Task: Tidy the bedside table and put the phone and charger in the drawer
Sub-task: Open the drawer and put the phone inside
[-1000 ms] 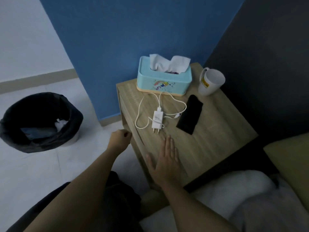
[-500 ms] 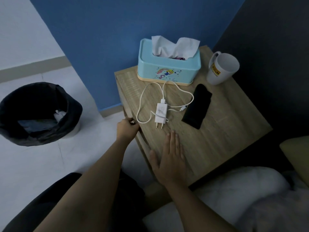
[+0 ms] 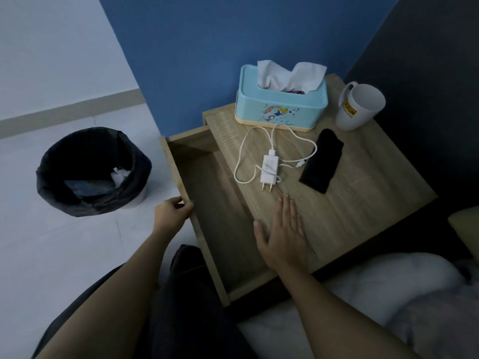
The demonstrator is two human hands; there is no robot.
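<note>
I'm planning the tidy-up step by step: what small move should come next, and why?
Probably the right hand, flat on the tabletop, should reach forward and pick up the charger just ahead of it: the drawer stands open, its front gripped by the left hand, while charger and phone lie on top.

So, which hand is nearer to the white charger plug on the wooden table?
Right. The right hand lies flat near the pins of the white charger plug; the left hand grips the wooden drawer front, farther left.
</note>
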